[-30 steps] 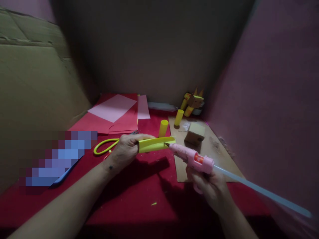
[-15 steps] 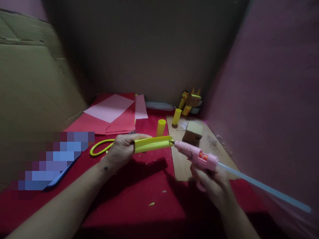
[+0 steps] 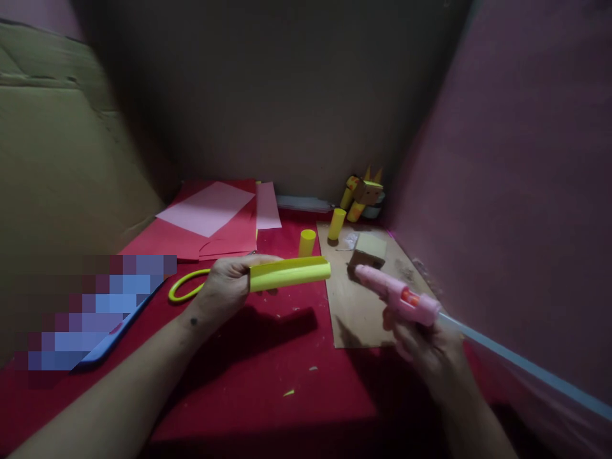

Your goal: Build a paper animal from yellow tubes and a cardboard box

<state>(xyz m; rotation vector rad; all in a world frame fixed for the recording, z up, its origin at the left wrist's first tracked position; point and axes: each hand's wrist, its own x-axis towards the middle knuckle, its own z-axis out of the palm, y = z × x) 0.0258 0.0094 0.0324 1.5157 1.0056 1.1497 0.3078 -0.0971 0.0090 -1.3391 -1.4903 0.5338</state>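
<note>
My left hand (image 3: 227, 284) is closed on one end of a rolled yellow paper strip (image 3: 291, 275), held level above the red cloth. A long edge of the paper stands up along its far side. In my right hand (image 3: 425, 344) is a pink glue gun (image 3: 399, 294), its nozzle pointing left and apart from the paper. A clear glue stick (image 3: 530, 363) sticks far out of the gun's back. Behind the paper stands a short yellow paper tube (image 3: 307, 242). A second yellow tube (image 3: 337, 224) stands on a cardboard sheet (image 3: 354, 319).
A small cardboard box (image 3: 369, 250) sits on the sheet. Yellow-handled scissors (image 3: 184, 296) lie partly behind my left hand. Red and pink papers (image 3: 205, 209) lie at the back left. A yellow cardboard animal figure (image 3: 366, 191) stands in the back corner. A blue-edged, blurred-out object (image 3: 115, 331) is at left.
The glue gun has moved right, away from the paper's right end, where its nozzle was. The paper's raised edge now sits closer over the roll. My left hand has shifted slightly left.
</note>
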